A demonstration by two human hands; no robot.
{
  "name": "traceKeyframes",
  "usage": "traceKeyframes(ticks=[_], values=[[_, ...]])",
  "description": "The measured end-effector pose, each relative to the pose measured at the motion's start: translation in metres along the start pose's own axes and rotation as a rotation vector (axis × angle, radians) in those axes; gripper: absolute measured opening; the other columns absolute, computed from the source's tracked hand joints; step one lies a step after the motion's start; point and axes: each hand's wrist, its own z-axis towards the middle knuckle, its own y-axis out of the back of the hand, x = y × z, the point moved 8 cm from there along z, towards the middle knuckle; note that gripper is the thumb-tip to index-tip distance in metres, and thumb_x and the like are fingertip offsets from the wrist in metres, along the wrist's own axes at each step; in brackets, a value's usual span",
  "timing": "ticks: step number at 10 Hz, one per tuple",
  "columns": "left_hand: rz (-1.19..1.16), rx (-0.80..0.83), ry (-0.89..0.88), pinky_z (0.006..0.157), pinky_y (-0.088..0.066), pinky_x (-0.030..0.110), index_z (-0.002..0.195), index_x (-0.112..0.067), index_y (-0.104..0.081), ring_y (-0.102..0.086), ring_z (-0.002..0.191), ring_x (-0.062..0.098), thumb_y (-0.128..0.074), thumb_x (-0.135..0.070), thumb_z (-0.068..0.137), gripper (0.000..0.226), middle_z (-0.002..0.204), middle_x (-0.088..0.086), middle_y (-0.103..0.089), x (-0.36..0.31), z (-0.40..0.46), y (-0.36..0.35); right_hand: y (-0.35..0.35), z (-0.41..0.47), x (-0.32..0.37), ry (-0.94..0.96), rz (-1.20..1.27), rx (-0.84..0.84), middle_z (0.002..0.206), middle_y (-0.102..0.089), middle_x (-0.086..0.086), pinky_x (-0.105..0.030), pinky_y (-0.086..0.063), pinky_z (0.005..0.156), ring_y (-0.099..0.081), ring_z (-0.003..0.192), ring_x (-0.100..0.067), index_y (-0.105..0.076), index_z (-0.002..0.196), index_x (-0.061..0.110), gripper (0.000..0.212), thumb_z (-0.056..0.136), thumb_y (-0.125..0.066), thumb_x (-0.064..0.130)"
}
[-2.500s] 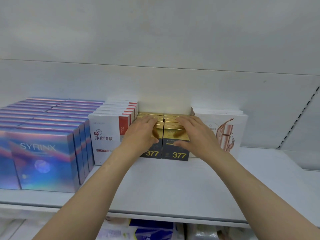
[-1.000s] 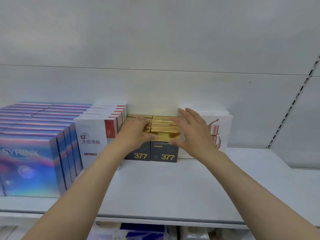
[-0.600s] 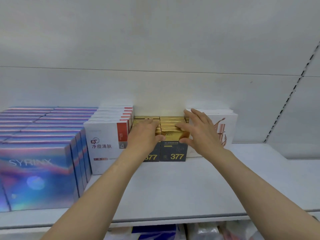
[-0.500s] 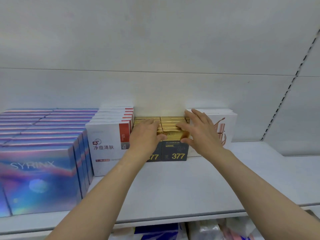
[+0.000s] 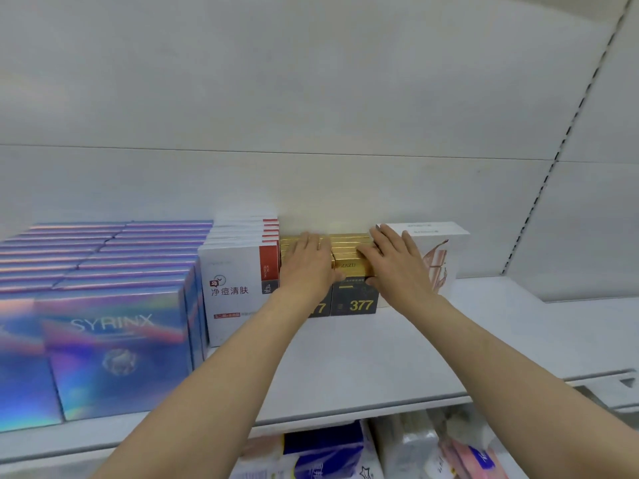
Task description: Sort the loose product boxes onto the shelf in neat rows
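Two rows of small glossy gold-topped, dark-fronted cardboard boxes [image 5: 352, 288] stand at the back of the smooth white metal shelf [image 5: 363, 361], tight against the rear wall — this gold block is the landmark. Front faces read "377" in yellow; the right row's top reads "ZKZU".

Left hand [image 5: 307, 267] lies flat on top of the left row, fingers straight, not grasping, covering part of that "377". Right hand [image 5: 397, 264] rests on the right row's top, fingers extended, thumb pressed on the front box's face, not curled round it.

Touching the gold block on its left: matte white flat boxes w/ a red side stripe [image 5: 238, 288], Chinese print "净痘清肤". Further left: shiny holographic blue-purple boxes [image 5: 114, 344] marked "SYRINX", in rows reaching nearly to the shelf's front edge. Just right of the gold block: white box w/ a rose-gold swirl graphic [image 5: 439, 257], small print too blurred to read.

Bare shelf lies in front of and right of the gold block. Below the front lip — soft plastic-wrapped packs [image 5: 321, 451].
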Motion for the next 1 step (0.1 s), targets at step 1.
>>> traceKeyframes(ticks=[1], values=[[-0.007,-0.046,-0.052,0.120,-0.011,0.040,0.152,-0.013,-0.021,-0.005,0.150,0.025,-0.058,-0.051,0.090,0.082,0.161,0.009,-0.019,-0.0100,-0.0135,0.0203,0.0053,0.0001,-0.0046,-0.001,0.062,0.088,0.163,-0.020,-0.010,-0.050,-0.014,0.122,-0.010,0.152,-0.029,-0.038,0.147,0.020,0.080,0.080,-0.078,0.036]])
